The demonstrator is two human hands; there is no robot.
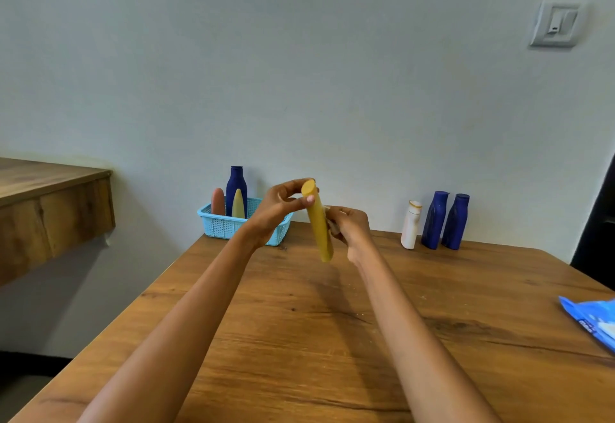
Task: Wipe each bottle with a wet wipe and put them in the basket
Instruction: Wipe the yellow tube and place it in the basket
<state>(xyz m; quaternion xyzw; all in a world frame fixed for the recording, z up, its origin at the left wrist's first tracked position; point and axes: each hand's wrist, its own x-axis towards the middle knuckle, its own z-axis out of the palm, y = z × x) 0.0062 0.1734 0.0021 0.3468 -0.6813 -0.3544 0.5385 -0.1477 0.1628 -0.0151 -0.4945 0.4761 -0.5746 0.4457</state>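
wooden table [299, 339] against pale wall [299, 56]

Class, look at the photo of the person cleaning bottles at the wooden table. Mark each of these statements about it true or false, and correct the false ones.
1. The left hand grips the yellow tube near its top end. True.
2. The basket holds three containers. True.
3. The basket is red. False: it is light blue.
4. Two dark blue bottles stand beside a white bottle near the wall. True.
5. The right hand is empty. False: it presses a wet wipe against the tube.
6. The wipes pack lies inside the basket. False: it lies on the table's right edge.
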